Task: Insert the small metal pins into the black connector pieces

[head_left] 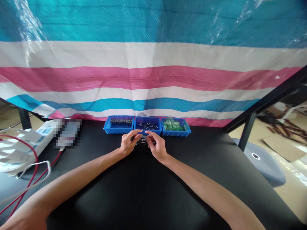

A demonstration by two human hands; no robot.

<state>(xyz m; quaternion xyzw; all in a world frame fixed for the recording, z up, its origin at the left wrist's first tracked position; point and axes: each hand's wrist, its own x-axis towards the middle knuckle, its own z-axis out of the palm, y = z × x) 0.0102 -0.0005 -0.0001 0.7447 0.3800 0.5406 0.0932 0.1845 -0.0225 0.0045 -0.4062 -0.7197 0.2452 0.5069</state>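
Note:
My left hand (129, 142) and my right hand (157, 146) are close together over the black table, just in front of the middle blue bin. Their fingers are curled, with the fingertips almost meeting; whatever they pinch is too small to make out. Small slim metal parts (143, 140) show between the hands, low by the fingertips. The middle bin (157, 131) contains many loose thin metal pieces (146, 125). To its left, another blue bin (117, 130) has rows of short metal cylinders (121, 121). The right-hand blue bin (176, 133) holds green-tinted plastic packets (173, 124).
A striped plastic sheet (153, 76) hangs behind the bins. At the left are a white power strip (31, 147), red and white cables (35, 159) and a blurred-out device (67, 133). A grey stool (261, 164) stands beyond the table's right edge, near a black metal frame (248, 132).

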